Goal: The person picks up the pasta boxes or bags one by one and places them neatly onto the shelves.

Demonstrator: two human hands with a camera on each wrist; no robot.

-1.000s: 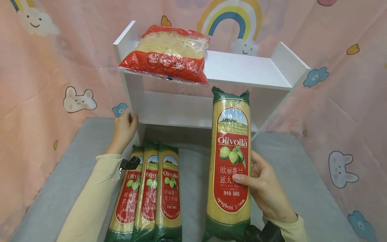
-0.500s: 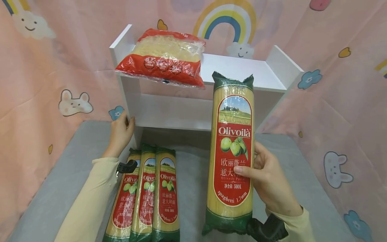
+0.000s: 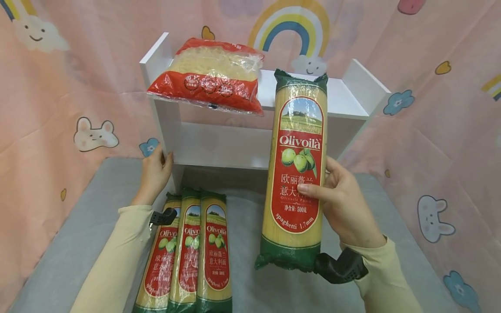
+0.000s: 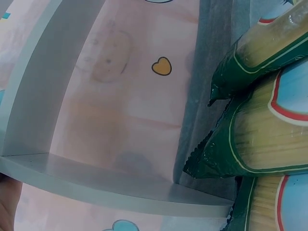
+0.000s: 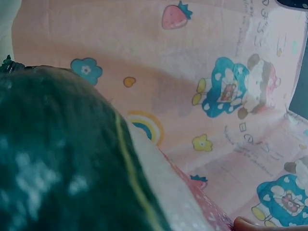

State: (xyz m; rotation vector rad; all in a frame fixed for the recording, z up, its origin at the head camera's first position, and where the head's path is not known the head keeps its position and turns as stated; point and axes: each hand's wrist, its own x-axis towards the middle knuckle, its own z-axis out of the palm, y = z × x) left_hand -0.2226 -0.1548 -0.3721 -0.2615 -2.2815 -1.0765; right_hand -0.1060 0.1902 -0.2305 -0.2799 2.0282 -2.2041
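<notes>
A pack of spaghetti [image 3: 295, 174] with green ends and a red label stands nearly upright in the air before the shelf's right half. My right hand [image 3: 346, 202] grips it from the right, thumb across the label, other fingers mostly hidden behind. In the right wrist view the pack's green end [image 5: 62, 154] fills the lower left. My left hand [image 3: 154, 174] holds the left side panel of the white shelf [image 3: 219, 143], thumb at its front edge. Below that hand, three more spaghetti packs [image 3: 214, 256] lie side by side, also seen at the right of the left wrist view.
A red and clear bag of pale noodles [image 3: 211, 76] lies on the shelf's top board at the left, overhanging its front edge. White end panels [image 3: 365, 87] rise at both sides of that board. The grey table surface [image 3: 250, 243] extends beneath, with a pink printed curtain [image 3: 426, 130] around.
My right hand has lifted the spaghetti pack higher, so its top now overlaps the upper board. My left hand keeps its hold on the shelf. The head view has shifted slightly.
</notes>
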